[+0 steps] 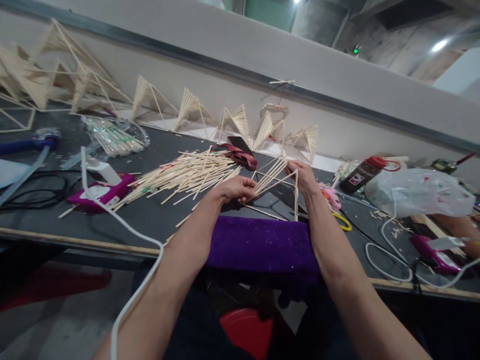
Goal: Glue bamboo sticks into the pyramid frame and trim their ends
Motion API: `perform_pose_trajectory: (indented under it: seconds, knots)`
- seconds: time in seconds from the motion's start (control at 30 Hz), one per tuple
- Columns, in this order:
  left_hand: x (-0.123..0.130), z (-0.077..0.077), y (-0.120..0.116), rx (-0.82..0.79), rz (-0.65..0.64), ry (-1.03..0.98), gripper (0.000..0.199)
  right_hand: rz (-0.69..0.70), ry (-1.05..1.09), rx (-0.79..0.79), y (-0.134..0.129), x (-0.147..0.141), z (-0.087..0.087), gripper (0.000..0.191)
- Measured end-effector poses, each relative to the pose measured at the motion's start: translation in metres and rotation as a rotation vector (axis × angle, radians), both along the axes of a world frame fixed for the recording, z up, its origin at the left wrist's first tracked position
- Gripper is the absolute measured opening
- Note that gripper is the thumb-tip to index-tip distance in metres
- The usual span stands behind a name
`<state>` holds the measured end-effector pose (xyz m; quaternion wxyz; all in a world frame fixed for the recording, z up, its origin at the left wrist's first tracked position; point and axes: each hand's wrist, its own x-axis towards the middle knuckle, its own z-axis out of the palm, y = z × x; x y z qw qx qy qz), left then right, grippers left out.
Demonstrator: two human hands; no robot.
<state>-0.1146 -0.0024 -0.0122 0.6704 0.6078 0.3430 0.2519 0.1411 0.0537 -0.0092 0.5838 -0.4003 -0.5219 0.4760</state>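
Stick frame (pixel 270 176): pale, slim sticks, fanned side by side, angular outline; held above desk (pixel 93 227), just beyond purple cloth (pixel 262 242). My left hand (pixel 239 189) pinches left corner; my right hand (pixel 303 176) grips right end.

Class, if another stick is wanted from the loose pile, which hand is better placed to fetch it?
Probably the left hand: it pinches the frame but sits close to the pile, while the right hand is farther off, across the frame.

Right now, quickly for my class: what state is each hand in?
Left hand: closed, pinching the stick frame at one end.
Right hand: closed, holding the same frame farther along.
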Motion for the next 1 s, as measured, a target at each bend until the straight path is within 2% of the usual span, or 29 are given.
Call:
perform_pose_trajectory:
  seconds: [0.37,0.63,1.0]
  knots:
    - [0.005,0.001,-0.004,-0.009,-0.023,-0.039,0.014,0.034,0.010,-0.011,-0.011,0.000,0.010,0.022]
    - [0.007,-0.006,0.000,0.018,-0.042,-0.078,0.014,0.029,-0.037,0.017,-0.016,-0.003,0.015,0.023]
    - [0.003,0.001,-0.003,-0.009,0.005,-0.030,0.021,0.019,-0.039,0.033,-0.019,0.001,0.016,0.022]
